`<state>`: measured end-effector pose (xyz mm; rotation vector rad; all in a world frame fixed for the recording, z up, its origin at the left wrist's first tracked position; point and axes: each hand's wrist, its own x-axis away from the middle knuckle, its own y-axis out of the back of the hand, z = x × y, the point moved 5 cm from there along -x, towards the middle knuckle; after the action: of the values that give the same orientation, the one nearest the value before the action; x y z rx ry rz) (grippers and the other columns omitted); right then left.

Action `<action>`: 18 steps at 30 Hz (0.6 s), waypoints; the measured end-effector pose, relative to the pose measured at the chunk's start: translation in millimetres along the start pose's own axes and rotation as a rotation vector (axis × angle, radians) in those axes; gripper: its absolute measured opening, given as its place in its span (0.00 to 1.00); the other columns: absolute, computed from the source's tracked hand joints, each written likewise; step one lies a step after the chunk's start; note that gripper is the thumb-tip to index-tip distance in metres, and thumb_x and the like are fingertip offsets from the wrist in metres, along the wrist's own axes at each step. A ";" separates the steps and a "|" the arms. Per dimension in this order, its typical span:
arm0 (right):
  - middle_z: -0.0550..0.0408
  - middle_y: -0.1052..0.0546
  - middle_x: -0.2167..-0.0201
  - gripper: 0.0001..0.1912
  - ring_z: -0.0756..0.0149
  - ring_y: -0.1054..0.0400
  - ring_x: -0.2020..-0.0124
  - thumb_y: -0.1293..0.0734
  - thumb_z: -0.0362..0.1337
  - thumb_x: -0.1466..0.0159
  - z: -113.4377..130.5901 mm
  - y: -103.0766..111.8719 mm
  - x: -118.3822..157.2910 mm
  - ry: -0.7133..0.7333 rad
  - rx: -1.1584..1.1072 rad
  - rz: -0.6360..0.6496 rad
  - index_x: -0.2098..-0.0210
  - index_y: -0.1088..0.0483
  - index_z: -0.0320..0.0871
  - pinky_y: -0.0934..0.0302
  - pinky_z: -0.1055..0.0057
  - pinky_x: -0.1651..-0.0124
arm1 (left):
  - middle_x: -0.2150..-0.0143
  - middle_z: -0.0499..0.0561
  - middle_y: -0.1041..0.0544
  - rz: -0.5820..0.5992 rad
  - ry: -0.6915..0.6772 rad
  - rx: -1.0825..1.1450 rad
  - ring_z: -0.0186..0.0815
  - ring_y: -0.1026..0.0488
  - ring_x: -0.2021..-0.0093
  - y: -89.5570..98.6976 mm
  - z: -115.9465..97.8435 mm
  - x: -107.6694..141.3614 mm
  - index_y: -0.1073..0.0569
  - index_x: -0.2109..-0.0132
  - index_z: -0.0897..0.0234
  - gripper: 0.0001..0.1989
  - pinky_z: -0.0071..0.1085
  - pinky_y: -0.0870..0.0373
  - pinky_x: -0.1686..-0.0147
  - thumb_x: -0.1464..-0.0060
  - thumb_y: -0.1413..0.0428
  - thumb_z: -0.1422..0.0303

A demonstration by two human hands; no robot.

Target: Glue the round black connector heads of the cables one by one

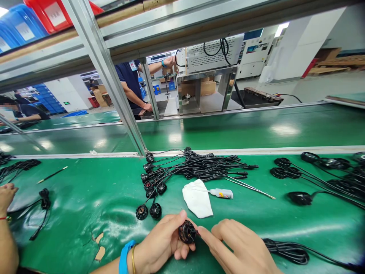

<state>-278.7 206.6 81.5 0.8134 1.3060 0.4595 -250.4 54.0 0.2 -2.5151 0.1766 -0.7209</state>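
Held: one round black part (186, 232), at the near edge of the bench (114, 201), gripped between the thumb and curled fingers of the left hand (167, 241), which wears one blue band (126, 257) and one gold bangle; its inner detail is small and dark. Right hand (241, 247), one: fingertips at the part's right side, the thumb hidden, so whether it pinches anything cannot be told. Beyond: one heap of black cables (205, 165), individual count lost in overlap, with about eight round heads (155, 211) at its left end, some partly covered. White cloth (196, 201), one, just in front of the heap; small bottle (223, 193), one, its thin nozzle over the cloth. Coiled cable (288, 251), one, beside the right hand and partly behind it. Right-hand group of black cabled parts (285, 173), uncounted, running out of frame and blurred at the edge. Dark thin rod (53, 175), one, at left. Co-worker's hand (7, 196), one, cut off by the left edge.
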 end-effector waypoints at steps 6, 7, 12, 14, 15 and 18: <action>0.51 0.27 0.73 0.15 0.66 0.30 0.71 0.43 0.24 0.31 7.4 6.9 -8.3 0.149 0.128 0.116 0.53 0.27 0.30 0.38 0.66 0.67 | 0.73 0.52 0.31 -0.043 -0.096 -0.164 0.25 0.36 0.80 -1.7 -7.2 2.5 0.24 0.59 0.76 0.31 0.20 0.45 0.82 0.41 0.45 0.46; 0.50 0.26 0.71 0.14 0.66 0.29 0.69 0.42 0.23 0.32 7.9 8.3 -8.4 0.159 0.145 0.120 0.52 0.27 0.31 0.36 0.66 0.66 | 0.74 0.51 0.32 -0.072 -0.112 -0.194 0.25 0.36 0.79 -1.2 -8.8 3.5 0.24 0.58 0.76 0.31 0.20 0.44 0.81 0.42 0.45 0.45; 0.51 0.24 0.69 0.14 0.66 0.28 0.67 0.41 0.22 0.33 11.2 9.6 -6.7 0.170 0.195 0.099 0.54 0.26 0.33 0.35 0.66 0.63 | 0.77 0.48 0.34 -0.147 -0.148 -0.292 0.27 0.37 0.79 -0.5 -14.0 6.3 0.25 0.55 0.74 0.31 0.22 0.45 0.81 0.44 0.43 0.45; 0.52 0.25 0.72 0.13 0.67 0.29 0.69 0.40 0.22 0.33 11.8 6.2 -7.1 0.146 0.185 0.095 0.55 0.26 0.33 0.36 0.67 0.65 | 0.77 0.48 0.34 -0.144 -0.145 -0.294 0.26 0.37 0.79 -0.4 -13.4 5.7 0.25 0.55 0.74 0.30 0.21 0.45 0.80 0.44 0.43 0.46; 0.52 0.27 0.73 0.12 0.67 0.30 0.70 0.40 0.23 0.33 11.8 3.6 -7.0 0.133 0.166 0.094 0.55 0.26 0.33 0.37 0.67 0.67 | 0.77 0.48 0.34 -0.138 -0.140 -0.284 0.26 0.37 0.79 -0.3 -12.5 5.1 0.25 0.55 0.73 0.29 0.21 0.45 0.80 0.44 0.42 0.47; 0.53 0.30 0.75 0.12 0.69 0.34 0.73 0.42 0.26 0.30 9.5 -3.8 -3.8 0.065 0.063 0.035 0.56 0.27 0.33 0.42 0.69 0.71 | 0.73 0.50 0.31 -0.099 -0.138 -0.175 0.27 0.34 0.77 -0.9 -9.6 3.5 0.26 0.51 0.72 0.27 0.21 0.41 0.79 0.43 0.41 0.50</action>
<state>-271.0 198.9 81.6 0.8808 1.3743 0.4777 -252.5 49.7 9.2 -2.7464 0.0694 -0.5901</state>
